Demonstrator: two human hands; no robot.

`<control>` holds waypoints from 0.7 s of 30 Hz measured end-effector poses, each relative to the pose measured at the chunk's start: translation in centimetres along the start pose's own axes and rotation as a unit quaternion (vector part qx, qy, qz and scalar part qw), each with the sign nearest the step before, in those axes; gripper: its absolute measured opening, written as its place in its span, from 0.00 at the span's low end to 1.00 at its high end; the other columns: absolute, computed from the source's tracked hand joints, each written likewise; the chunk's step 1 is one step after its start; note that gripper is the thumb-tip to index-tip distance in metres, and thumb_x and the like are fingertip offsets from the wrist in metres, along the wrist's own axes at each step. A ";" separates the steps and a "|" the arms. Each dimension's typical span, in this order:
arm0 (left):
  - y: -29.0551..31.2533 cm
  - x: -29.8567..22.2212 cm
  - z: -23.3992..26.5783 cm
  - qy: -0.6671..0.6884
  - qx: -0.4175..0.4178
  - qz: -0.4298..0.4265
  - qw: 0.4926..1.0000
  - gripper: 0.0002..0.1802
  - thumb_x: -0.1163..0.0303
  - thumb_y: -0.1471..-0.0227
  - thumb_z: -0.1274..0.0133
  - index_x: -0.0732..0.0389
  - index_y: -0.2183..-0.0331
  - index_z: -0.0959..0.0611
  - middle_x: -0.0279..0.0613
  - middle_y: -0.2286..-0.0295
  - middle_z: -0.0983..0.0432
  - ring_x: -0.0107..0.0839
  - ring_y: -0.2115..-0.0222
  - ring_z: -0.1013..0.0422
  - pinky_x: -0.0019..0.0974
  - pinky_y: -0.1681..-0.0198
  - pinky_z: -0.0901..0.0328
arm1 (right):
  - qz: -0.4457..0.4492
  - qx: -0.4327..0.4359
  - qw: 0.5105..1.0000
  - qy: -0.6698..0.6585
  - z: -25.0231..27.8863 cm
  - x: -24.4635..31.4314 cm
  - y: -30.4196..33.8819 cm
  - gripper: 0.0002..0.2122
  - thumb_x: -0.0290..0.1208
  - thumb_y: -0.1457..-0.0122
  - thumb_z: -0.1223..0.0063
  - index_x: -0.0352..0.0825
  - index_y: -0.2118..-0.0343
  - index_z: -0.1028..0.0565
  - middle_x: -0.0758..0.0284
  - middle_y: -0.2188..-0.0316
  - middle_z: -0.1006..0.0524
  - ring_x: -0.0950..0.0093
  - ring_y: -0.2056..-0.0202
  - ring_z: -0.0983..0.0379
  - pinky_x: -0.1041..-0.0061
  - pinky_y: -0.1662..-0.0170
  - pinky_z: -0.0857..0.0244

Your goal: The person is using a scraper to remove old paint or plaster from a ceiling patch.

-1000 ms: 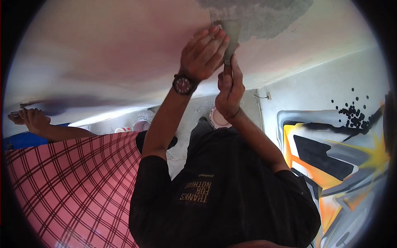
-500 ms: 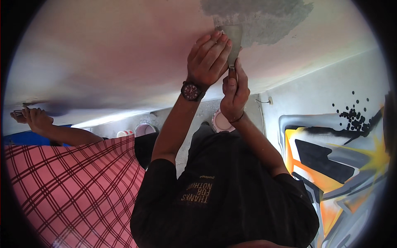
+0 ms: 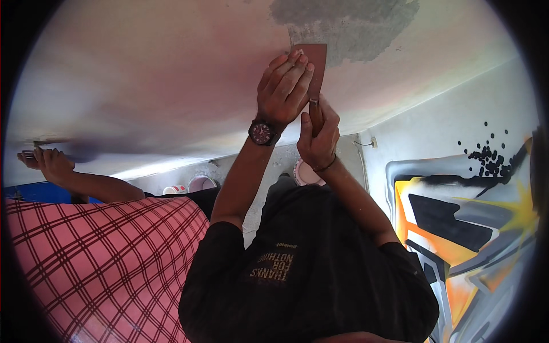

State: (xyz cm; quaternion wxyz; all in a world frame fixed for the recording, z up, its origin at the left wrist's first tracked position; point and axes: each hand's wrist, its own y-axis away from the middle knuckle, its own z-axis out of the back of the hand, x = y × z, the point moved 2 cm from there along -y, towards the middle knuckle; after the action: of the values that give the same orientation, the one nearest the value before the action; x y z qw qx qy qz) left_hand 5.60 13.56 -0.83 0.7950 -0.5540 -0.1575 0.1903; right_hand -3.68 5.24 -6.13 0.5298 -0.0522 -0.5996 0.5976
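My right hand point(image 3: 320, 135) is closed round the wooden handle of a putty knife point(image 3: 318, 63), its thumb along the grip. The knife's broad blade points up the pinkish-white wall, its top edge at the lower border of a bare grey patch point(image 3: 360, 28). My left hand point(image 3: 283, 88), with a dark watch at the wrist, lies with its fingers stretched out along the blade's left side. A little white stuff shows at those fingertips; the left thumb is hidden.
To my left, a co-worker in a red checked shirt point(image 3: 114, 251) has both hands point(image 3: 54, 163) raised to the same wall. Buckets point(image 3: 201, 182) stand on the floor below, one pinkish bucket point(image 3: 306, 172) near my legs. A painted side wall point(image 3: 457, 223) is on my right.
Both my hands and the putty knife have shifted slightly down and left in view. The blade has turned from greenish grey to reddish brown in the light.
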 end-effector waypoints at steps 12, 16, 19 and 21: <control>-0.3 -0.3 1.2 0.006 0.002 0.043 0.999 0.16 0.78 0.57 0.40 0.63 0.62 0.14 0.40 0.58 0.21 0.37 0.53 0.26 0.44 0.46 0.34 | -0.040 0.016 0.997 -0.057 -0.1 1.2 -1.0 0.18 0.17 0.41 0.51 0.25 0.47 0.29 0.50 0.60 0.20 0.61 0.63 0.19 0.70 0.64 0.26; -0.1 -0.4 0.7 0.001 -0.007 0.021 1.000 0.16 0.77 0.58 0.41 0.67 0.62 0.15 0.45 0.60 0.21 0.41 0.54 0.25 0.46 0.47 0.32 | -0.045 0.007 0.994 -0.101 -0.1 0.8 -1.4 0.18 0.17 0.41 0.51 0.25 0.46 0.30 0.49 0.58 0.21 0.60 0.61 0.19 0.69 0.60 0.26; 0.0 -0.6 0.6 0.004 -0.007 0.041 0.999 0.15 0.77 0.57 0.41 0.67 0.62 0.15 0.45 0.59 0.22 0.41 0.53 0.26 0.46 0.47 0.32 | -0.026 -0.005 0.995 -0.093 0.1 0.7 -1.1 0.18 0.17 0.41 0.51 0.25 0.46 0.30 0.50 0.56 0.21 0.59 0.59 0.20 0.70 0.58 0.26; 0.2 -0.5 0.4 0.007 -0.010 0.037 0.999 0.15 0.77 0.57 0.41 0.67 0.62 0.15 0.44 0.59 0.22 0.41 0.53 0.26 0.47 0.47 0.32 | -0.027 -0.003 0.995 -0.092 -0.1 0.4 -1.0 0.18 0.17 0.41 0.52 0.25 0.47 0.30 0.50 0.56 0.22 0.59 0.58 0.20 0.70 0.57 0.26</control>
State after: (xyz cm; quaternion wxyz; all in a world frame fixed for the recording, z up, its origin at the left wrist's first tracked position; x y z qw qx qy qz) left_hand 4.94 13.71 -0.86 0.7827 -0.5690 -0.1335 0.2140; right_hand -3.24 5.29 -5.10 0.4880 0.0173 -0.6489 0.5835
